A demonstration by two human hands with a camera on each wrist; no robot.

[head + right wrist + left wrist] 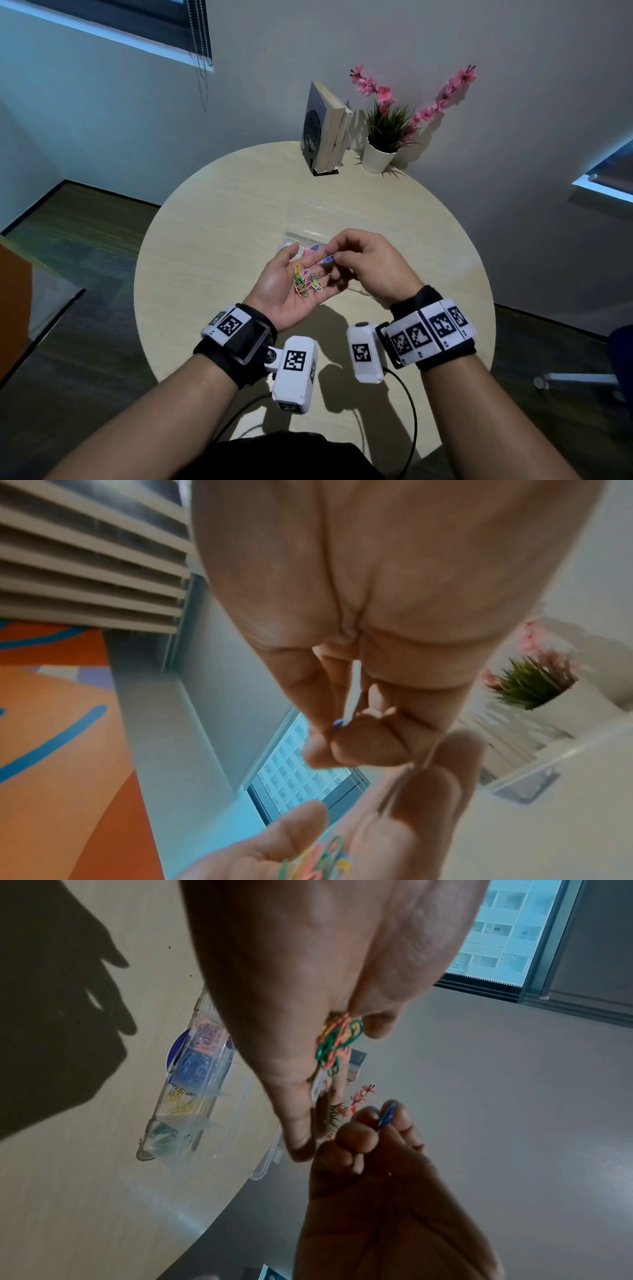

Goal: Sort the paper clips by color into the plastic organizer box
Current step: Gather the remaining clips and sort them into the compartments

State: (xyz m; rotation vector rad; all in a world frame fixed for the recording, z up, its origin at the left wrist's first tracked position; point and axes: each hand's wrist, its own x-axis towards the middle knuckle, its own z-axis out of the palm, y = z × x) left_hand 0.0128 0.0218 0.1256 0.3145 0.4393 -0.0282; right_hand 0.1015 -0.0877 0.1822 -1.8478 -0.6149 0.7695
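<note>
My left hand (284, 291) is held palm up above the table, fingers relaxed, carrying a small heap of coloured paper clips (306, 282) in green, orange, yellow and pink. The same heap (337, 1042) shows in the left wrist view. My right hand (363, 263) hovers just right of it and pinches a single blue clip (327, 260) between thumb and fingertips; that blue clip (387, 1115) shows edge-on. The clear organizer box (192, 1091) lies on the table under the hands, with pink, blue, yellow and green clips in separate compartments. Its far rim (305, 235) peeks out above my fingers.
The round pale wooden table (212, 240) carries a book stand with books (323, 126) and a potted plant with pink flowers (383, 144) at its far edge. A chair base (579, 380) stands on the floor at the right. Cables (407, 404) hang from the wrist cameras.
</note>
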